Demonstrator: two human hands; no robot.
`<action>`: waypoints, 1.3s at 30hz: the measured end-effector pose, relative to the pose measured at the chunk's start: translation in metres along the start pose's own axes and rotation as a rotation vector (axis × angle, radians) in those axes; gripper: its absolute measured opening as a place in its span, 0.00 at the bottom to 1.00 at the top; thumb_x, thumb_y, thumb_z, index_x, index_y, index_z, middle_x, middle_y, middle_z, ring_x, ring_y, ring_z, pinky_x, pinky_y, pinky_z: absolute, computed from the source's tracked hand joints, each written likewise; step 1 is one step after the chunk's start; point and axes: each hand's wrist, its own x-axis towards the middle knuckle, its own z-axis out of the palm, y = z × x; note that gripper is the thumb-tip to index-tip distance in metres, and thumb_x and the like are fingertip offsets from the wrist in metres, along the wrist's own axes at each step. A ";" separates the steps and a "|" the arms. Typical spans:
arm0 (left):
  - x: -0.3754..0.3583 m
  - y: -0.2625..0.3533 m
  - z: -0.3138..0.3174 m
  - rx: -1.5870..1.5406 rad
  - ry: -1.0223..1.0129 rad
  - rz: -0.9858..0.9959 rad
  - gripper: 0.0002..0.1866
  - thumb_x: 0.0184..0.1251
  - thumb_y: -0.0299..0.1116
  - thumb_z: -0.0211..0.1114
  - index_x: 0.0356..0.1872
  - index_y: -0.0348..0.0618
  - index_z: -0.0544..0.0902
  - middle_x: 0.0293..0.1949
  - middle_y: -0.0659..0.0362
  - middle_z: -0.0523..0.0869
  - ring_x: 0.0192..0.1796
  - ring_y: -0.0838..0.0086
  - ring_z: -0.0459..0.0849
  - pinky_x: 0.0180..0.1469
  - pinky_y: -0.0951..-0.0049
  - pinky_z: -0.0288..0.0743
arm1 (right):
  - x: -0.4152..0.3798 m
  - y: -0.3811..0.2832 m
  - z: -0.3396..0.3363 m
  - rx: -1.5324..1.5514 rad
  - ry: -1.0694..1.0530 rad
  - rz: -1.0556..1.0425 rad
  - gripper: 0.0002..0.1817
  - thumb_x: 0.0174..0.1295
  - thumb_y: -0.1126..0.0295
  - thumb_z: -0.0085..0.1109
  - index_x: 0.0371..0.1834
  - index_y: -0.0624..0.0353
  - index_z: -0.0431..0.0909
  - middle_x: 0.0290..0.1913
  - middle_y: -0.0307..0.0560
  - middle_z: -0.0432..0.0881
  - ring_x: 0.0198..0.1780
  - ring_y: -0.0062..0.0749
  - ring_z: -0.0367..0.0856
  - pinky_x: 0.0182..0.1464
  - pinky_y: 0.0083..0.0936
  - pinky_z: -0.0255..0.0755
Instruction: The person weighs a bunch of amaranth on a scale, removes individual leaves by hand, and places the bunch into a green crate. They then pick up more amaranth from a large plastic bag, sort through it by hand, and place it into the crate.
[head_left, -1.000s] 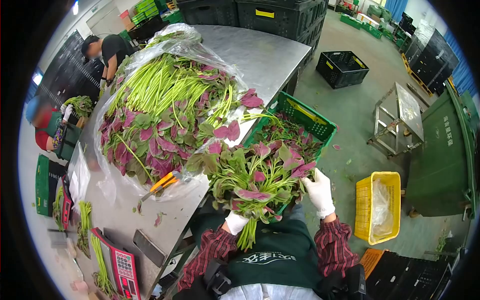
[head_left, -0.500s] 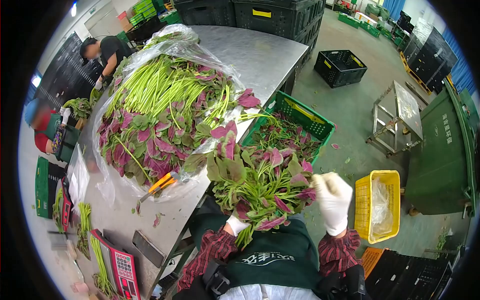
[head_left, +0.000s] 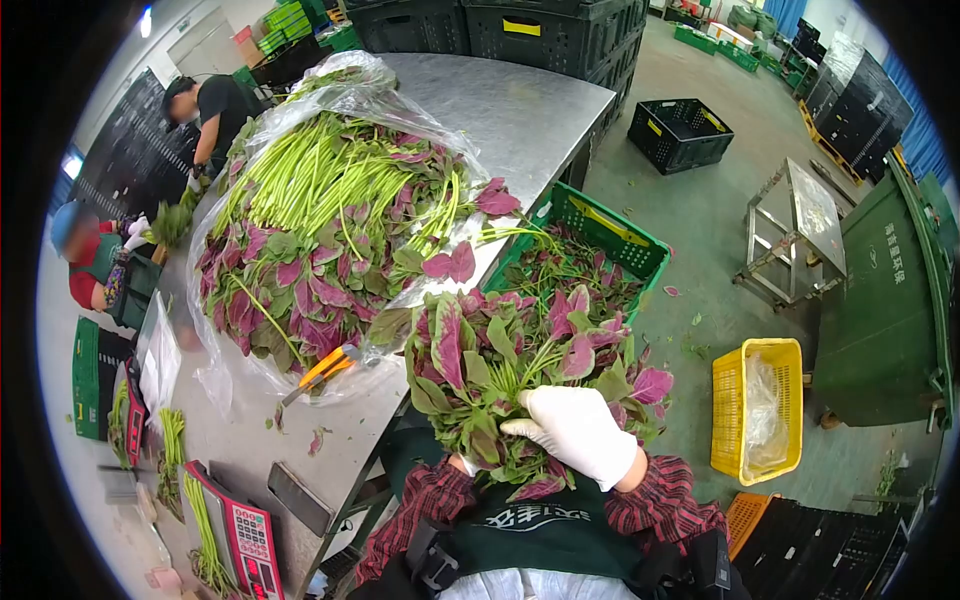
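Purple-green bunch [head_left: 510,362] spreads beneath and beyond the right grip [head_left: 583,432].

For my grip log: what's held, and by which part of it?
A bunch of greens: the left hand holds its near left side, exact spot hidden. The right hand is at its middle; whether that grips is unclear.

Metal table [head_left: 490,90] laden with leafy greens [head_left: 320,200]

The greens are heaped in an opened plastic bag [head_left: 425,115]. An orange-handled knife [head_left: 325,370] is laid at its edge, near scattered leaf scraps [head_left: 317,440]. A red scale [head_left: 250,540] is set beside a dark flat device [head_left: 300,497]. A black crate [head_left: 690,155] and yellow basket [head_left: 729,425] are stood on the floor [head_left: 690,230].
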 end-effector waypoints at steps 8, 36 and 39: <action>-0.001 -0.036 -0.002 -1.283 -0.251 -0.232 0.27 0.74 0.43 0.45 0.71 0.47 0.56 0.70 0.57 0.61 0.69 0.64 0.61 0.72 0.62 0.52 | 0.001 0.010 0.003 0.076 0.148 0.174 0.07 0.59 0.69 0.56 0.26 0.60 0.75 0.24 0.51 0.76 0.29 0.47 0.78 0.31 0.35 0.72; -0.005 0.010 0.000 -0.332 -0.127 -0.153 0.27 0.75 0.40 0.45 0.71 0.47 0.56 0.70 0.56 0.60 0.70 0.65 0.59 0.73 0.64 0.51 | 0.021 0.026 -0.013 0.362 0.319 0.268 0.15 0.54 0.69 0.67 0.45 0.58 0.80 0.29 0.45 0.78 0.22 0.24 0.71 0.29 0.22 0.68; -0.005 0.007 0.004 -0.358 -0.135 -0.147 0.27 0.75 0.40 0.45 0.71 0.47 0.56 0.70 0.56 0.60 0.71 0.65 0.59 0.73 0.64 0.51 | 0.033 0.024 -0.014 0.164 0.272 0.096 0.20 0.49 0.63 0.69 0.46 0.56 0.80 0.27 0.44 0.75 0.23 0.28 0.73 0.29 0.23 0.69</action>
